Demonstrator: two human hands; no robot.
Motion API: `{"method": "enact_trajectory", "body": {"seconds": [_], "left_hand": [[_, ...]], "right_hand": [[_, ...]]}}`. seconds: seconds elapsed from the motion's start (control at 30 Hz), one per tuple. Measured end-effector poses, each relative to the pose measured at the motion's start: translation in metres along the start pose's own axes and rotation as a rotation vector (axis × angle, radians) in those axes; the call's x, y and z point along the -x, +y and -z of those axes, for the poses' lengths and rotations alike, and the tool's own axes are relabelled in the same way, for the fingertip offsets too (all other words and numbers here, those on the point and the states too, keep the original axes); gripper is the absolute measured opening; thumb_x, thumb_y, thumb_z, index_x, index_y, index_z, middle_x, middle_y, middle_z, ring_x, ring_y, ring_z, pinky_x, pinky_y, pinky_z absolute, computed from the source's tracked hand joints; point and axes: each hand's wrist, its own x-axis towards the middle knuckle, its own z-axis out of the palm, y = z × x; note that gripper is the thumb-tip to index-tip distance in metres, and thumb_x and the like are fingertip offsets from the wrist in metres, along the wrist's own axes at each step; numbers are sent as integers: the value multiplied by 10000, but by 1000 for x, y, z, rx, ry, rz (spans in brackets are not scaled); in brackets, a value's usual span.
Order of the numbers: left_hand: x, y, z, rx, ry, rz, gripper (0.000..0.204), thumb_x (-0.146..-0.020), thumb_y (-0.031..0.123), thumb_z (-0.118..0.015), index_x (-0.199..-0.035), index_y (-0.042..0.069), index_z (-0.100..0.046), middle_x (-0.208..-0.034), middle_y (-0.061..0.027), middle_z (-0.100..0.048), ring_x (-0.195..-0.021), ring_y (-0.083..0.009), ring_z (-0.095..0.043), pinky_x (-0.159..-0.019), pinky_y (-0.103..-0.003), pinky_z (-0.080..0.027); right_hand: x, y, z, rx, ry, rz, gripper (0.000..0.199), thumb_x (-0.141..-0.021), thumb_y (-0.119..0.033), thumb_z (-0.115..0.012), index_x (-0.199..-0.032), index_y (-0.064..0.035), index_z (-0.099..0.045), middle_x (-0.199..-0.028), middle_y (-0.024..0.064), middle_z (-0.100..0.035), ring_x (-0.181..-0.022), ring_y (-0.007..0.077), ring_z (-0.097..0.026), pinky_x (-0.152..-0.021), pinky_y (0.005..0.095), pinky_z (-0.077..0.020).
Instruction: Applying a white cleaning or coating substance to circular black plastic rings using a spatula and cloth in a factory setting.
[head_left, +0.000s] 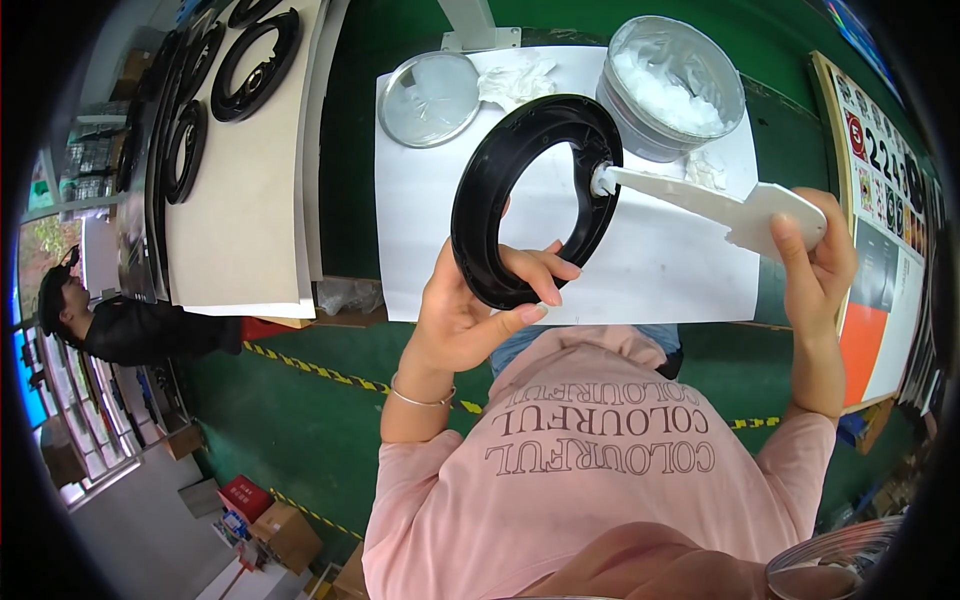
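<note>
My left hand grips the lower end of a black oval plastic ring, its fingers reaching through the opening. The ring is held tilted above white paper. In my right hand is the wide end of a flat white spatula. Its narrow tip carries a dab of white paste and touches the inner right side of the ring. Just beyond the spatula stands a clear plastic tub holding more white paste.
White paper covers the bench, with a round clear lid and crumpled tissue at its far side. Several black rings lie on a pale board to the left. A person is farther left. A calendar board stands at right.
</note>
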Motion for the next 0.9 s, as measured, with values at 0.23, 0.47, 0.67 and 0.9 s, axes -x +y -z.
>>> {"method": "enact_trajectory", "body": {"seconds": [0.23,0.47,0.67,0.9], "left_hand": [[-2,-5,0,-13,-10,1,602,-734,-68,-571,-1231,14,-241,-847,-130,-585,-939,-299,-565,-936,-477,-335],[-5,-7,-2,-23,-17,0,566,-737,-72,-561,-1205,13,-253,-852,-135,-581,-939,-303,-564,-937,-482,-333],[-7,-8,-3,43,19,9,672,-725,-66,-580,-1269,6,-192,-838,-134,-574,-921,-308,-570,-922,-478,-357],[-8,-6,1,284,184,56,767,-734,6,-609,-1326,-11,-121,-799,-94,-543,-878,-301,-580,-877,-465,-412]], "right_hand": [[3,15,-12,-137,61,-83,197,-815,-121,-579,-939,19,-514,-807,23,-535,-731,72,-487,-652,182,-381],[-1,33,-26,-536,30,-406,278,-820,-136,-541,-1041,15,-464,-872,54,-560,-744,86,-548,-645,208,-454],[-7,40,-32,-833,81,-634,326,-849,-174,-481,-1110,15,-433,-908,85,-567,-703,114,-574,-581,228,-492],[-8,71,10,-247,594,-151,244,-847,-82,-509,-1073,7,-494,-959,130,-592,-896,166,-570,-739,282,-469]]}}
